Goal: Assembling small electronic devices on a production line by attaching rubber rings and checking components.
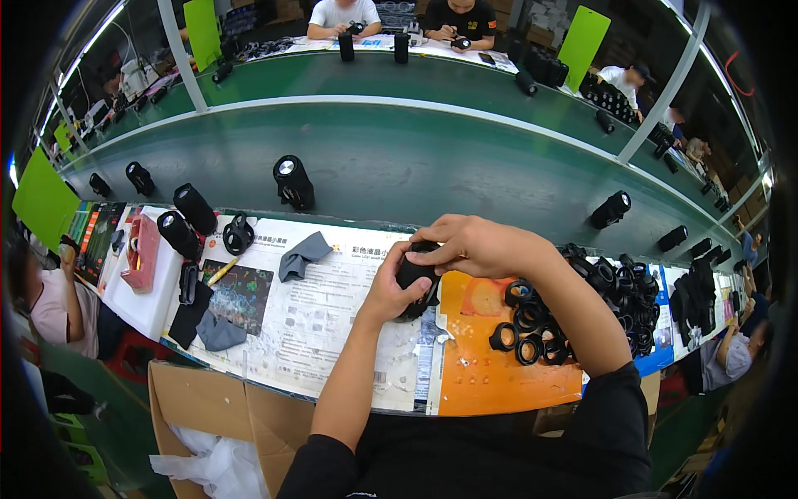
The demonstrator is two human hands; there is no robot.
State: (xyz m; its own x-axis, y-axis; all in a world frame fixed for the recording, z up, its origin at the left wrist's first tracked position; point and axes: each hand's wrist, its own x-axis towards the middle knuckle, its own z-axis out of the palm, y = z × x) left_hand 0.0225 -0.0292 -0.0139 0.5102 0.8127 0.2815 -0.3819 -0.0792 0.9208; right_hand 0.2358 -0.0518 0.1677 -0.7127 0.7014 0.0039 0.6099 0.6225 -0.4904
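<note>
A black cylindrical speaker [413, 273] stands tilted on the bench in front of me. My left hand [387, 287] wraps around its near left side, thumb across the front. From above, my right hand [475, 246] closes its fingers over the top end, which they largely cover. Right of it, several black plastic rings [529, 317] lie loose on an orange sheet [474, 378], beside a larger heap of black rings [619, 291]. Under my left forearm is a white printed sheet [312, 349]. A grey cloth [305, 256] lies on it, left of my hands.
Black speakers [194, 208] stand at the left near a pink tray [145, 254] and a yellow pen [222, 271]. Another speaker [293, 181] is on the green conveyor belt [399, 158] beyond the bench. An open cardboard box [199, 399] sits below the bench edge. Co-workers sit opposite and alongside.
</note>
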